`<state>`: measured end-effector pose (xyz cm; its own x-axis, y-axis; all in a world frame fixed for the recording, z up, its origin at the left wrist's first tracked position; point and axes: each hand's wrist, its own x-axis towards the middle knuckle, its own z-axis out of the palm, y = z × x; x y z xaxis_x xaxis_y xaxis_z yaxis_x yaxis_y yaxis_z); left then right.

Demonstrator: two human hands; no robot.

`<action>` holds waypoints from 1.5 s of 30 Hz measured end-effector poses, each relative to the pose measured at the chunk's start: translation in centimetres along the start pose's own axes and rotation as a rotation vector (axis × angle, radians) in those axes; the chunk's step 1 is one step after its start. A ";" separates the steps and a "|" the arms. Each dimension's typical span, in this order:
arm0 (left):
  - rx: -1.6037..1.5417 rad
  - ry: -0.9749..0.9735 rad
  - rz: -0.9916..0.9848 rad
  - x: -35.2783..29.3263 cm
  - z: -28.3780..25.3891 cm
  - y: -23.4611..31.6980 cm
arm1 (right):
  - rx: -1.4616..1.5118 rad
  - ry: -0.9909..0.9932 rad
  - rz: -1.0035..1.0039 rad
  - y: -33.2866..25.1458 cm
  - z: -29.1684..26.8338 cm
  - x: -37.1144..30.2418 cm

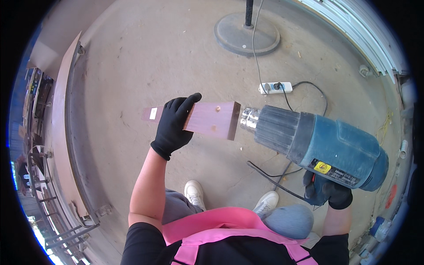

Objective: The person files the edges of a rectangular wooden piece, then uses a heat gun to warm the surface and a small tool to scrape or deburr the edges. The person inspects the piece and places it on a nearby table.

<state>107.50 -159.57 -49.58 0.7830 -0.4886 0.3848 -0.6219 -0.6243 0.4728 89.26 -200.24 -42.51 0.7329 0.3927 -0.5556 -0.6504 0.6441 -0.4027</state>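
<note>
My left hand (171,126), in a black glove, is closed around a long reddish-brown board (211,117). Two small round marks show on the board's face, and a white label (153,113) sits toward its far-left end. In my right hand (327,192), also gloved in black, is the handle of a blue heat gun (342,148) with a dark ribbed front. Its silver nozzle (250,119) points left at the board's end, a small gap apart from it. The body of the heat gun partly hides my right fingers.
A white power strip (275,88) with plugs and a black cord (321,92) lies on the concrete floor beyond the heat gun. Farther back stands a round pole base (247,37). A long panel (66,128) and metal racks (46,198) line the left side.
</note>
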 end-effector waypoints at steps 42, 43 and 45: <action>0.047 -0.064 0.002 0.0 -0.6 0.3 | -0.264 -0.153 -0.140 -1.2 -0.2 -0.7; 0.046 -0.060 0.004 0.0 -0.6 0.3 | -0.370 -0.136 -0.155 -1.1 -0.2 -1.0; 0.041 -0.057 0.001 0.0 -0.5 0.3 | -0.578 -0.150 -0.168 -1.2 -0.5 -1.6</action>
<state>107.35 -159.45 -48.99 0.7827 -0.5219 0.3391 -0.6224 -0.6477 0.4394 88.73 -202.00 -41.52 0.8277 0.4316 -0.3587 -0.4956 0.2622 -0.8280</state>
